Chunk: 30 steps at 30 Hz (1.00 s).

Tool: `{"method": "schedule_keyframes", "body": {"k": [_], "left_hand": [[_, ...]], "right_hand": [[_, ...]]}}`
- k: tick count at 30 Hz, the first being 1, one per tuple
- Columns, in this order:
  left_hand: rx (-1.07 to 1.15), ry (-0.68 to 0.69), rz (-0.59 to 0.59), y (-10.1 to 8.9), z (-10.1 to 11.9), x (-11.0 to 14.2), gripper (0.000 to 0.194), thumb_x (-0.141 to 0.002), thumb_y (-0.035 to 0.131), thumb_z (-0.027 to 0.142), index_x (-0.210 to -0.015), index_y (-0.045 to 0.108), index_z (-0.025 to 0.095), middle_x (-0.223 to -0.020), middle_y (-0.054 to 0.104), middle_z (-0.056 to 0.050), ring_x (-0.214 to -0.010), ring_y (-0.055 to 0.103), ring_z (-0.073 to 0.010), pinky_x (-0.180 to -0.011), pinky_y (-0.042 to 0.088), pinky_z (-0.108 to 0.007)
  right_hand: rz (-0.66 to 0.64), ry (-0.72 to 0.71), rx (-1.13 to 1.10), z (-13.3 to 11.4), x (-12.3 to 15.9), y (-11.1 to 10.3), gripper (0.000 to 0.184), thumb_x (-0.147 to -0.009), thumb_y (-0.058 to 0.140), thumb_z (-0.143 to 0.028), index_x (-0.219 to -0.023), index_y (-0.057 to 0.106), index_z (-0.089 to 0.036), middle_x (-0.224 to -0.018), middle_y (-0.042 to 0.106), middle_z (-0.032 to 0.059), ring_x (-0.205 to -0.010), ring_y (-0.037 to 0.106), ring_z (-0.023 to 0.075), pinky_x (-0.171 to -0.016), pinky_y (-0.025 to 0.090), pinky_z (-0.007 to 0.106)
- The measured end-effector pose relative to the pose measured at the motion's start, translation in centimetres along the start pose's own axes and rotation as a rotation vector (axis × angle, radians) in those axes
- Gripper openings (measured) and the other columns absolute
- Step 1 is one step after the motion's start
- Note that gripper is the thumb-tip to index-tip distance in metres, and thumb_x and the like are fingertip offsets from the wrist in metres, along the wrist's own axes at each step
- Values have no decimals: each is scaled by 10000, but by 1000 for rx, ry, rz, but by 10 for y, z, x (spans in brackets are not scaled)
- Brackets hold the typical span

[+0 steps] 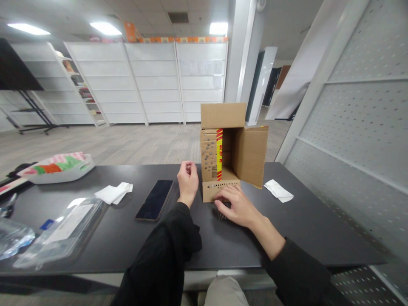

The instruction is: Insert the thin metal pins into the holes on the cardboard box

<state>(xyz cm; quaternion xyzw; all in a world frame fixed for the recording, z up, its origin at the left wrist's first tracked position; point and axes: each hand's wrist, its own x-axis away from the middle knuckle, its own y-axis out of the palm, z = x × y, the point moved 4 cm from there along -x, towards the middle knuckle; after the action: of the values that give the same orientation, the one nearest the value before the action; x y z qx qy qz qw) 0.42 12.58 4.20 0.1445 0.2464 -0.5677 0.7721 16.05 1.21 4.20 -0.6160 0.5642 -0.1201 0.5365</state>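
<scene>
An upright cardboard box stands on the table with its front side flaps swung apart. Grey screw heads dot its left flap, beside red-and-yellow tape. Along the lower flap runs a row of holes, with a few screw heads at its left end. My right hand rests over this lower flap, thumb and fingers apart. Several thin dark screws show below its thumb. To the left of the box, my left hand is raised with curled fingers; whatever they hold is hidden.
A dark phone lies left of my left hand. Folded tissues and another tissue flank the work area. Farther left are a clear plastic case, a bottle and a white basket. A perforated panel borders the right side.
</scene>
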Motion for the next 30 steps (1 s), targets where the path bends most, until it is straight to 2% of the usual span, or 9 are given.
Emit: {"method": "schedule_keyframes", "body": {"k": [9, 15, 19, 30], "left_hand": [[3, 8, -3, 0, 0, 0, 109, -881, 515, 284, -840, 555, 191, -725, 605, 5, -669, 564, -126, -645, 420, -240], [1, 16, -2, 1, -1, 0, 108, -881, 512, 278, -844, 558, 188, -726, 608, 6, -675, 567, -124, -654, 421, -237], [2, 11, -1, 1, -1, 0, 110, -877, 518, 282, -840, 559, 187, -726, 603, 5, -673, 564, -123, -648, 419, -235], [-1, 5, -2, 1, -1, 0, 118, -877, 520, 290, -838, 563, 187, -720, 600, 7, -666, 560, -123, -643, 418, -236]], "right_hand": [[137, -13, -25, 8, -1, 1, 160, -927, 510, -256, -812, 610, -209, -774, 653, 21, -798, 578, 186, -785, 378, 342], [335, -10, -74, 17, -3, 0, 132, -925, 541, -251, -849, 639, -208, -802, 680, 31, -780, 597, 188, -755, 401, 333], [431, 42, -80, 23, -3, -3, 141, -932, 546, -266, -883, 666, -212, -793, 695, 30, -755, 607, 188, -729, 419, 324], [405, 76, -79, 28, -6, 3, 178, -950, 518, -296, -914, 671, -212, -821, 702, 41, -759, 600, 197, -741, 425, 335]]}}
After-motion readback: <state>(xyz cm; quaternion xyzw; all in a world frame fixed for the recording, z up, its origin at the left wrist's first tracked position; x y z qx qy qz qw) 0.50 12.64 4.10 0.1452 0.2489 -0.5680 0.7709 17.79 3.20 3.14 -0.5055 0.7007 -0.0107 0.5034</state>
